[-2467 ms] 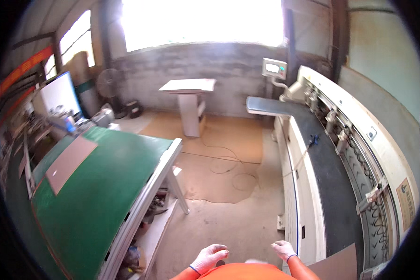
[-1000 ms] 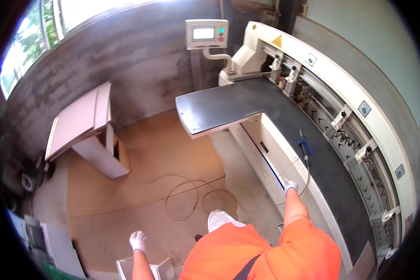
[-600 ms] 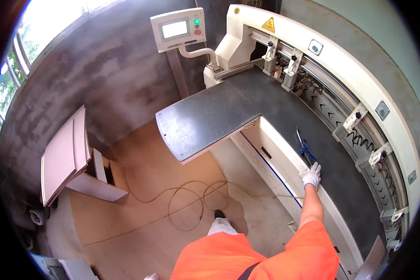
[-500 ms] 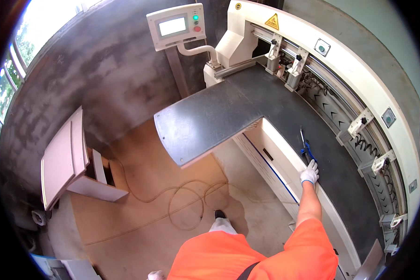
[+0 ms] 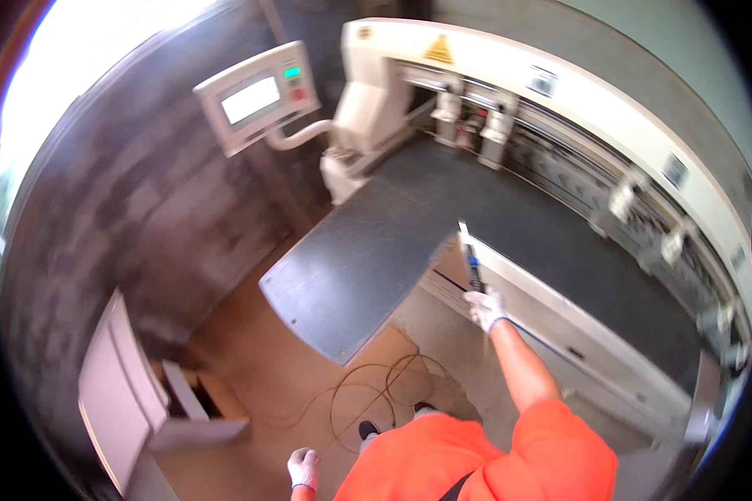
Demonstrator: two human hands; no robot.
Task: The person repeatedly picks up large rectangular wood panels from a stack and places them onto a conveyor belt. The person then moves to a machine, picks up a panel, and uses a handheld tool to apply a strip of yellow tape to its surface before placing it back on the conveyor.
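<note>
My right hand (image 5: 486, 307), in a white glove, is stretched out over the front edge of the dark machine table (image 5: 576, 250). It grips a slim tool with a blue handle and a pale tip (image 5: 471, 257), held pointing up and away from me. My left hand (image 5: 303, 468), also gloved, hangs low beside my orange shirt with nothing in it. It is near the floor area in front of the machine.
A long white machine (image 5: 560, 92) runs along the right, with clamps over its dark table. A control panel with a screen (image 5: 255, 96) stands on an arm at the table's far end. A looped cable (image 5: 368, 392) lies on the brown floor. A white stand (image 5: 113, 392) is at the left.
I have turned from the green bench to the machine. My right hand reached the blue-handled tool lying on the dark table and now holds it lifted off the surface.
</note>
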